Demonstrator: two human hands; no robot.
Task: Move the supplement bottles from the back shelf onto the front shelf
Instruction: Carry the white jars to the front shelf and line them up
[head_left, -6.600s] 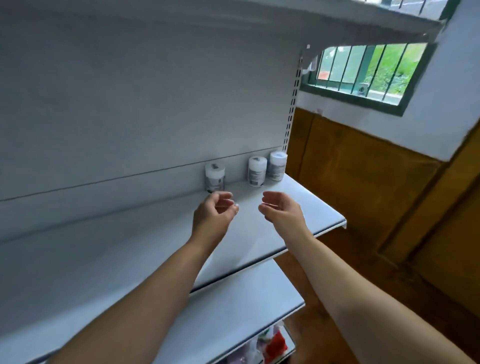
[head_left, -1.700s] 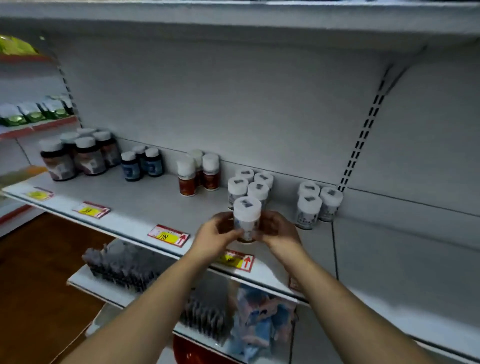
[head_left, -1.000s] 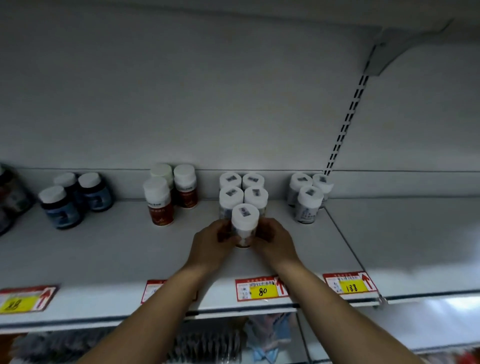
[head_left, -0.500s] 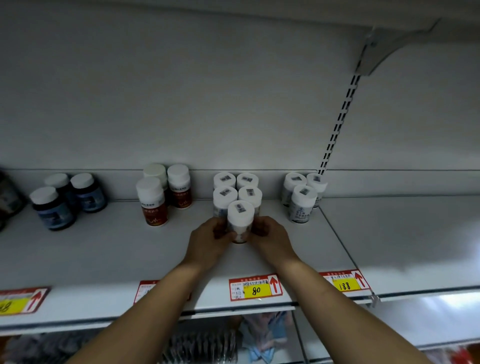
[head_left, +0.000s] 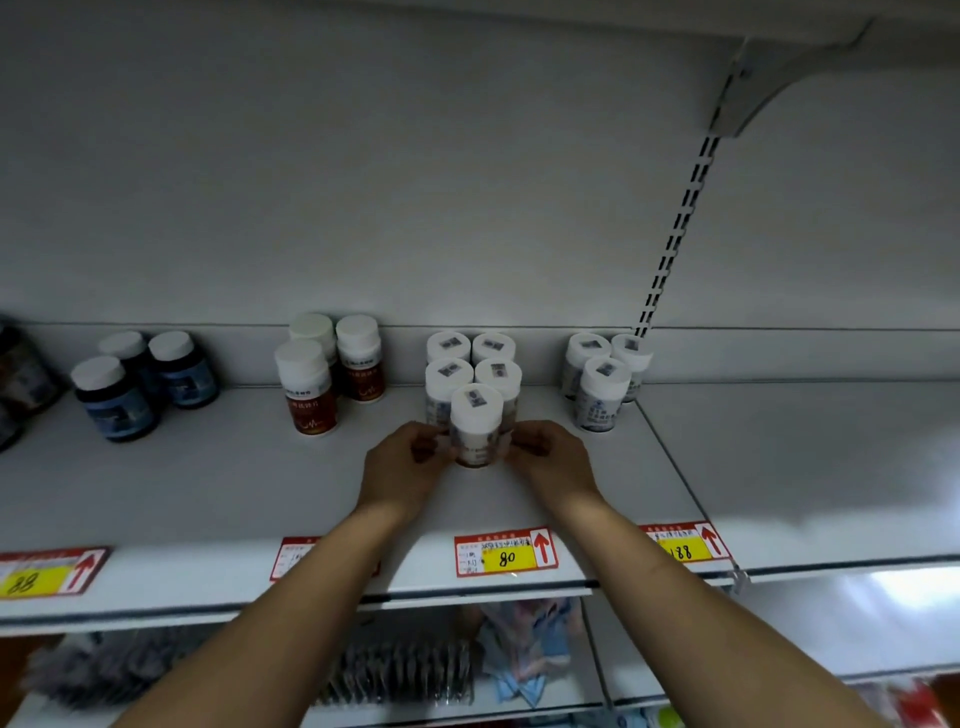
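The bottle stands at frame centre on the shelf, just ahead of four like bottles. My left hand and right hand grip its sides, fingers closed on it. I judge this one all but placed, though how many remain elsewhere cannot be told; the shelf is grey metal, dimly lit, with price tags along its front edge and dark jars at left.
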